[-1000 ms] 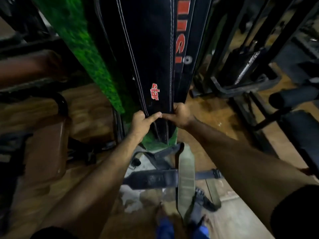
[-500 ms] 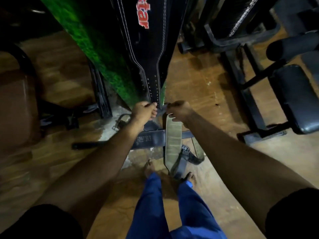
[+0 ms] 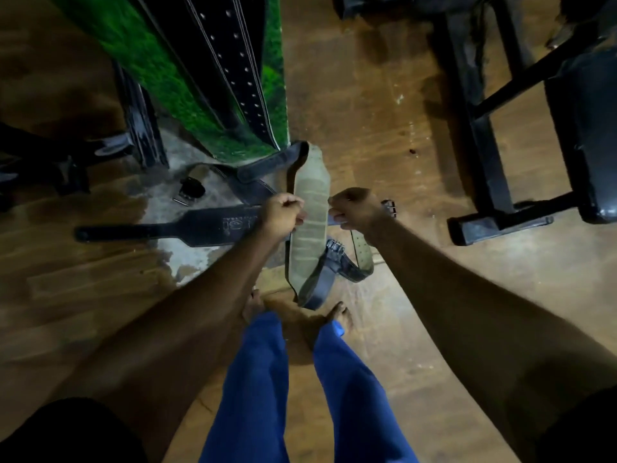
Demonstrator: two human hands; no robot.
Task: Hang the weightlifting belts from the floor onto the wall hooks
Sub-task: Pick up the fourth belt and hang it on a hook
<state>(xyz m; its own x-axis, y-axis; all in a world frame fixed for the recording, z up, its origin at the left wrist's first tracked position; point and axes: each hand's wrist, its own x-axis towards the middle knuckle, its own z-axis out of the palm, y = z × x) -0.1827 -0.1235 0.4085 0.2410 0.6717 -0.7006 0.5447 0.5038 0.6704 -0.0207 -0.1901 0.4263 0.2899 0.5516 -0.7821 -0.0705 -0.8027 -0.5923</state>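
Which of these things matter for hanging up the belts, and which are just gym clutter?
Part of the job:
olive-green padded belt
flat black leather belt on the floor
black belts hanging on the green wall
left hand
right hand

Just lying about:
black padded bench
black metal frame

Both hands (image 3: 282, 212) fisted, arms down

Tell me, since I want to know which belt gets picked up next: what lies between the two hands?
In the head view, the olive belt runs lengthwise between the left hand and right hand, lying across a black belt on the floor.
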